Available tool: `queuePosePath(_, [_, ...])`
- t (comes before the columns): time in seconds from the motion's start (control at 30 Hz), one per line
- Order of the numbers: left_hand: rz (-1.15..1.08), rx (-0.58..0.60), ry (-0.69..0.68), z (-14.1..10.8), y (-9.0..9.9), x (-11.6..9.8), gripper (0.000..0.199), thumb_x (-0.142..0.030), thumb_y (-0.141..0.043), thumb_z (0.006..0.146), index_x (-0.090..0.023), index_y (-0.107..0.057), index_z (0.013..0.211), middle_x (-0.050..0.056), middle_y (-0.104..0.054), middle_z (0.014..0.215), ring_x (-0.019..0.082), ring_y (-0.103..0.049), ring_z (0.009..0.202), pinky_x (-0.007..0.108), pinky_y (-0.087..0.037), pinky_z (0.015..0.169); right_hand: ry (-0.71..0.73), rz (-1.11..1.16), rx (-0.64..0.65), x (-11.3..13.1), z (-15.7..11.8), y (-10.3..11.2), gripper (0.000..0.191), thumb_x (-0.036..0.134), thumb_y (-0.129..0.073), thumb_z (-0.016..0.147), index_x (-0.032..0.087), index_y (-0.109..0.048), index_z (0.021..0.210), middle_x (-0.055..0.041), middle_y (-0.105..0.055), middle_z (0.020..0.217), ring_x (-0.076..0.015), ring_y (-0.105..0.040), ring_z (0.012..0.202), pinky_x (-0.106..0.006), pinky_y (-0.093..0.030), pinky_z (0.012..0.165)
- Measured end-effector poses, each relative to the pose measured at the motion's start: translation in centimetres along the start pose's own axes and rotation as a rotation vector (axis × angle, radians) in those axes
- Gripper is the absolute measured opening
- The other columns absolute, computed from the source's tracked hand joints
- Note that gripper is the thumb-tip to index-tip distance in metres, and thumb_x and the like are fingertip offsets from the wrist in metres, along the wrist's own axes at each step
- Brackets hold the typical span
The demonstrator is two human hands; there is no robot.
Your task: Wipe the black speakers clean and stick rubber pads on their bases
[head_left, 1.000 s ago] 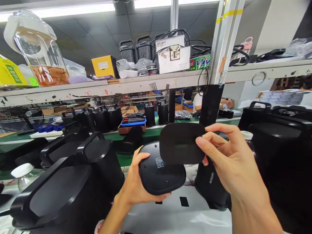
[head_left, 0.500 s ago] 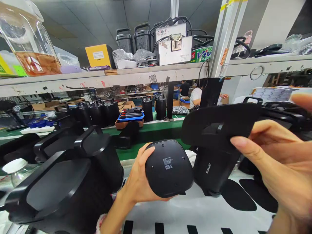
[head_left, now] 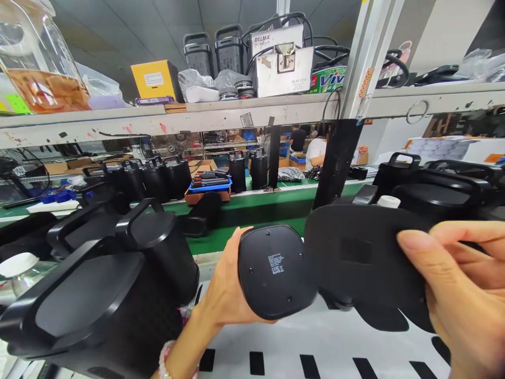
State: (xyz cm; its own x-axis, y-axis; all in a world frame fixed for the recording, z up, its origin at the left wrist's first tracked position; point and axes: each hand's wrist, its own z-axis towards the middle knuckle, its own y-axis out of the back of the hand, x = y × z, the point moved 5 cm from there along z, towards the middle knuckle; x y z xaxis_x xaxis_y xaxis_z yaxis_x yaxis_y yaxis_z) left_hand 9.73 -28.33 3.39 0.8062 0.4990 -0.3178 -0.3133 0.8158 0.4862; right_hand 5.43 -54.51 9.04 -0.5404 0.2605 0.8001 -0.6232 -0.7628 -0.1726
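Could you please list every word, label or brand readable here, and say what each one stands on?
"DELMA": white case on the shelf.
"DLM-1050", roughly: same case, lower right, small.
"Viv", cut off: green box beside it.
Too small to read: label on the speaker base in the left hand; sticker on the yellow box.

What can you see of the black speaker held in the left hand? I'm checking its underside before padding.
The black speaker is tipped so its rounded-square base faces the camera. The base looks like matte plastic, with small screw holes near the corners and tiny white print in the middle. The left hand grips its left edge; the black pad overlaps its right edge.
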Motion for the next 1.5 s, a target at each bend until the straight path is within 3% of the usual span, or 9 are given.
queuePosePath(0.17, [-0.044, 0.057, 0.071, 0.1, -0.3, -0.1, 0.148, -0.037, -0.094, 0.034, -0.028, -0.005, 0.151, 0.017, -0.045, 0.142, 0.036, -0.061, 0.118, 0.051, -0.056, 0.096, -0.234, -0.001, 0.061, -0.3, -2.1, -2.1, 0.042, 0.053, -0.087, 0.053, 0.023, -0.061, 0.067, 0.0028, -0.052, 0.047, -0.01, -0.04, 0.035, -0.018, -0.028, 0.025])
queuePosePath(0.23, [-0.061, 0.067, 0.058, 0.3, -0.2, -0.4, 0.139, -0.034, -0.094, 0.036, -0.028, -0.013, 0.149, 0.015, -0.05, 0.138, 0.035, -0.062, 0.116, 0.047, -0.058, 0.094, -0.332, 0.019, 0.112, -0.8, -2.7, -3.1, 0.044, 0.055, -0.087, 0.053, 0.023, -0.059, 0.067, 0.003, -0.052, 0.046, -0.0094, -0.04, 0.036, -0.016, -0.025, 0.026])
queuePosePath(0.3, [-0.093, 0.074, 0.03, 0.5, -0.1, -0.7, 0.128, -0.033, -0.093, 0.039, -0.028, -0.023, 0.145, 0.012, -0.056, 0.132, 0.033, -0.064, 0.113, 0.044, -0.059, 0.092, -0.388, 0.06, 0.177, -1.2, -3.2, -4.0, 0.045, 0.056, -0.086, 0.056, 0.022, -0.058, 0.069, 0.0018, -0.058, 0.051, -0.0101, -0.045, 0.039, -0.016, -0.03, 0.029])
queuePosePath(0.4, [-0.095, 0.048, 0.003, 0.5, 0.0, -0.7, 0.126, -0.037, -0.093, 0.039, -0.028, -0.025, 0.144, 0.011, -0.057, 0.131, 0.033, -0.064, 0.113, 0.046, -0.058, 0.095, -0.367, 0.109, 0.262, -1.3, -3.8, -5.0, 0.041, 0.054, -0.083, 0.063, 0.021, -0.058, 0.068, 0.0016, -0.061, 0.053, -0.0107, -0.051, 0.045, -0.017, -0.041, 0.038])
queuePosePath(0.67, [0.074, -0.009, -0.07, 0.2, 0.1, -0.4, 0.142, -0.054, -0.092, 0.033, -0.025, -0.015, 0.149, 0.019, -0.055, 0.132, 0.037, -0.065, 0.113, 0.049, -0.06, 0.091, -0.329, 0.096, 0.28, -1.1, -4.7, -5.8, 0.033, 0.05, -0.078, 0.072, 0.023, -0.059, 0.068, 0.0029, -0.061, 0.054, -0.0109, -0.051, 0.044, -0.018, -0.04, 0.037])
queuePosePath(1.23, [-0.006, -0.007, -0.088, 0.2, 0.2, -0.4, 0.136, -0.056, -0.09, 0.043, -0.026, -0.014, 0.151, 0.016, -0.054, 0.134, 0.035, -0.062, 0.117, 0.047, -0.056, 0.096, -0.248, 0.053, 0.351, -2.0, -4.5, -6.2, 0.033, 0.05, -0.079, 0.072, 0.022, -0.06, 0.068, 0.0029, -0.06, 0.053, -0.01, -0.05, 0.043, -0.017, -0.038, 0.035])
queuePosePath(1.5, [0.04, -0.007, -0.089, 0.0, 0.2, -0.3, 0.141, -0.056, -0.091, 0.039, -0.024, -0.012, 0.152, 0.018, -0.053, 0.135, 0.037, -0.063, 0.115, 0.047, -0.058, 0.092, -0.246, 0.026, 0.358, -1.9, -4.6, -6.2, 0.032, 0.048, -0.077, 0.075, 0.022, -0.059, 0.069, 0.003, -0.06, 0.053, -0.0098, -0.051, 0.044, -0.017, -0.038, 0.037])
